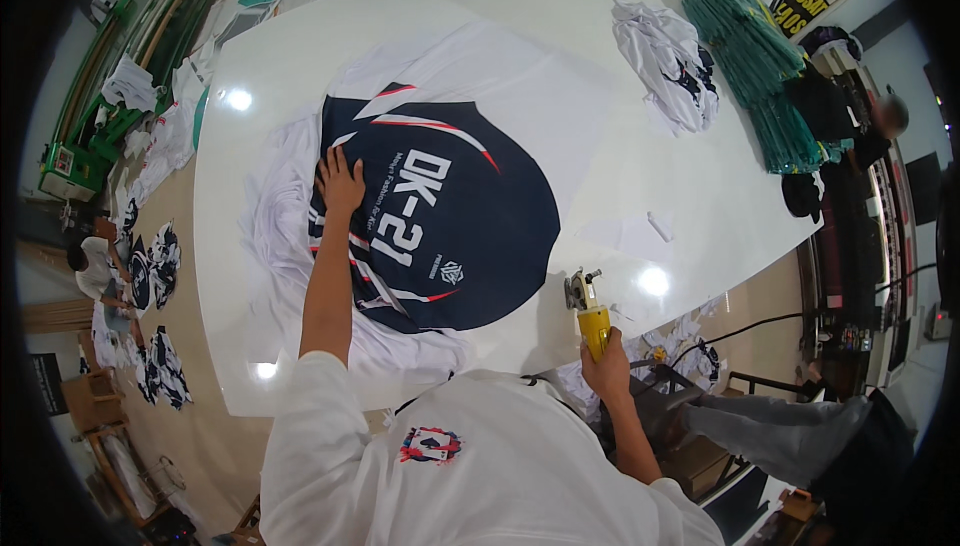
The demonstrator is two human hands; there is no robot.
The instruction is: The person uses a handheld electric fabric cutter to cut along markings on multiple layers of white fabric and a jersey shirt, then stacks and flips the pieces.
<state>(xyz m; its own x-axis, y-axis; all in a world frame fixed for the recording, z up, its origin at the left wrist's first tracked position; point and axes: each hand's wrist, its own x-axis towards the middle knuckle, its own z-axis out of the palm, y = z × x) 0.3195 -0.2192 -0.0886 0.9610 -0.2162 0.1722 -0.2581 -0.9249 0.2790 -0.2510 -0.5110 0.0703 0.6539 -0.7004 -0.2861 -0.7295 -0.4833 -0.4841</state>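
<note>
My left hand (340, 184) lies flat, fingers open, on the left side of a navy fabric panel (480, 226) with white lettering and red-and-white stripes. Loose white fabric (270, 206) is bunched beside and under the panel on the white table (230, 296). My right hand (607, 374) is closed around the body of a yellow electric cutter (591, 321), whose metal head sits on the table a little to the right of the panel's lower right edge, apart from it.
A white-and-navy fabric heap (660, 56) and green folded bundles (740, 76) are at the back right. A small white scrap (659, 227) lies nearer. A black cord runs rightward. At left, a person (95, 271) works among fabric piles (165, 366), below green equipment (80, 116).
</note>
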